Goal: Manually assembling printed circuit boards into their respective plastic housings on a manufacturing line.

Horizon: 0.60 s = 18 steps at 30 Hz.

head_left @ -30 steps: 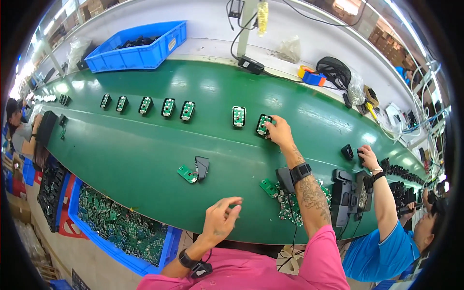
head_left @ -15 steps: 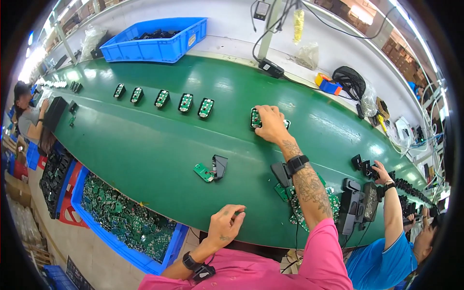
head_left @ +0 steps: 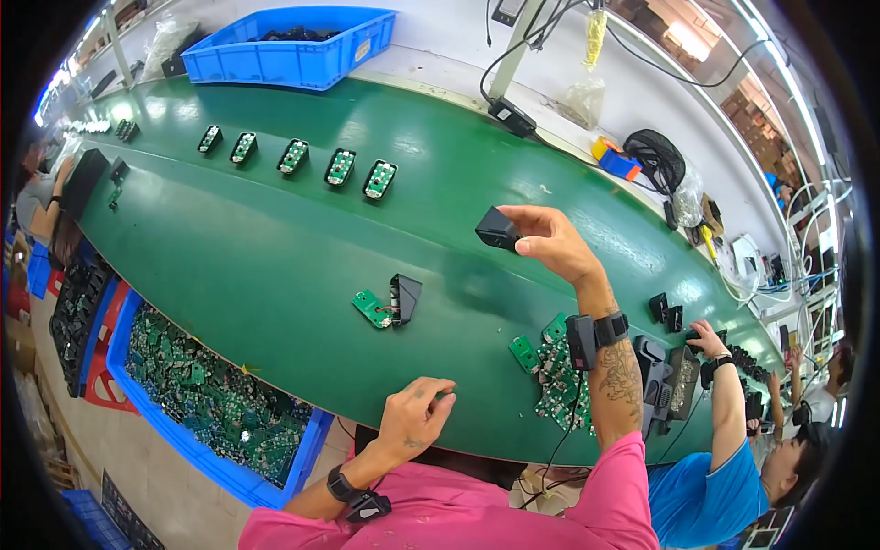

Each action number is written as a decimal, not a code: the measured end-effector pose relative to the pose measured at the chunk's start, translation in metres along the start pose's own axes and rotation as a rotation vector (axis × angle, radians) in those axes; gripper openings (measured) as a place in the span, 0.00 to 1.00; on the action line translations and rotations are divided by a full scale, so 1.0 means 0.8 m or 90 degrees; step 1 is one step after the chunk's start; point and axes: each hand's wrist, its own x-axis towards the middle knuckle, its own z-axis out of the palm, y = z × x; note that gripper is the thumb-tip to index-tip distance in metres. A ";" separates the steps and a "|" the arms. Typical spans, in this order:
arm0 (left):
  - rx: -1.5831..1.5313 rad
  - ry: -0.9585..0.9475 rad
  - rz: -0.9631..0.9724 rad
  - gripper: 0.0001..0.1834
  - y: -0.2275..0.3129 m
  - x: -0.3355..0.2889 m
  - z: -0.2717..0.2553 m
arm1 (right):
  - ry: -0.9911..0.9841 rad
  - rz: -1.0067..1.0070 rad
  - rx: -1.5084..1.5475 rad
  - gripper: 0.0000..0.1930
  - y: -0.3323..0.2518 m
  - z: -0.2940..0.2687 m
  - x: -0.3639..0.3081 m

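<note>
My right hand (head_left: 555, 240) is raised over the middle of the green bench (head_left: 275, 240), its thumb and fingers closed on a black plastic housing (head_left: 498, 229) with its dark outer side showing. My left hand (head_left: 417, 419) rests near the bench's front edge, fingers curled in and nothing seen in them. Between the hands, further left, lies a wedge-shaped black housing (head_left: 409, 299), with a loose green circuit board (head_left: 370, 309) beside it, seemingly joined by wires. Several black housings with green boards face up, one of them this housing (head_left: 379, 180), stand in a row behind.
Loose circuit boards (head_left: 561, 390) are heaped right of my left hand. A blue bin (head_left: 316, 449) full of boards stands below the front edge. At the back is a blue crate (head_left: 275, 69). Beside me, a co-worker's hand (head_left: 708, 341) reaches toward black parts.
My right hand has lifted the housing off the bench and turned it, so its board no longer shows. The whole view has shifted slightly. My left hand stays curled.
</note>
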 end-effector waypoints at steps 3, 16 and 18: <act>-0.008 -0.003 -0.006 0.08 0.001 0.000 0.001 | -0.024 -0.024 0.075 0.42 0.017 -0.010 0.002; 0.000 0.012 -0.003 0.07 0.003 0.002 0.000 | 0.076 -0.016 -0.134 0.41 0.014 0.011 0.040; -0.001 0.011 -0.003 0.07 0.004 0.003 0.002 | 0.164 -0.024 -0.465 0.40 0.023 0.028 0.057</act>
